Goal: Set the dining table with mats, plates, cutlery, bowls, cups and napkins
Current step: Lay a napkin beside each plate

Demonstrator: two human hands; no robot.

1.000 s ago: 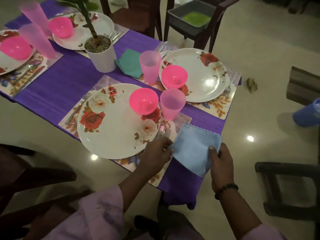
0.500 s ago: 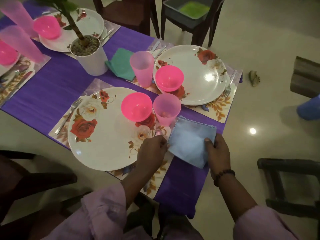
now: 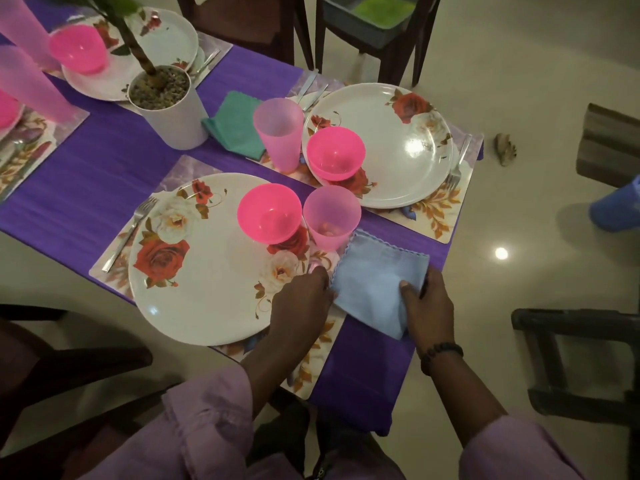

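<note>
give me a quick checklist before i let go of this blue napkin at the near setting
1. Blue napkin lies on the table beside the near plate: ok.
2. Napkin lies flat: not ok, the right hand pinches its near corner and the cloth is bunched there.
3. Left hand at the napkin's left edge: ok; its grip cannot tell.
4. Napkin clear of the pink cup: cannot tell, its far corner sits right at the cup's base.
5. Fork left of the near plate: ok.
6. Pink bowl on the plate: ok.
</note>
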